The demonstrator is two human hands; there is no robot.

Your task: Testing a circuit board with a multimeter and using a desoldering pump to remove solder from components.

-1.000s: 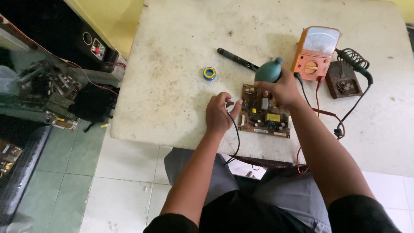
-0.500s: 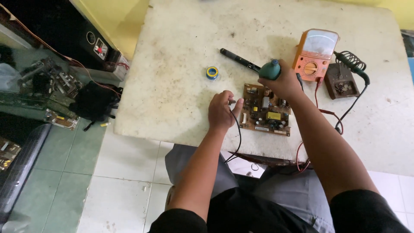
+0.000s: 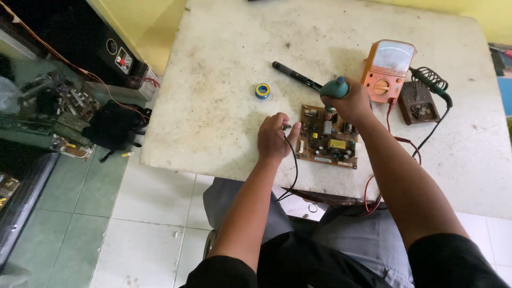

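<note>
Both hands are down on the board right now. My right hand [image 3: 349, 104] is wrapped tight around the teal handle of a tool [image 3: 334, 88], fist closed, with the tip pointing down onto the top edge of the board [image 3: 328, 137]. My left hand [image 3: 274, 140] sits at the board's left edge, fingers curled in and pinching a black lead [image 3: 293, 160] that loops down off the table edge toward my lap.

That board is a small brown rectangle, lying flat near the front edge of the table [image 3: 224, 80], crammed with parts: a yellow block in the middle, a white piece on the left, some dark round bits on the right. My right fist covers its top right corner.

Just behind my right hand stands the orange meter [image 3: 388, 69], with red wire trailing from it past my forearm. Right of that is a brown stand [image 3: 418, 104] with a coiled holder and another iron [image 3: 434, 88] in it. A black pen-like tool [image 3: 296, 74] lies left of the teal handle, and a small blue and yellow solder roll [image 3: 262, 90] sits well apart from the board. Tabletop is white and pretty stained.
</note>
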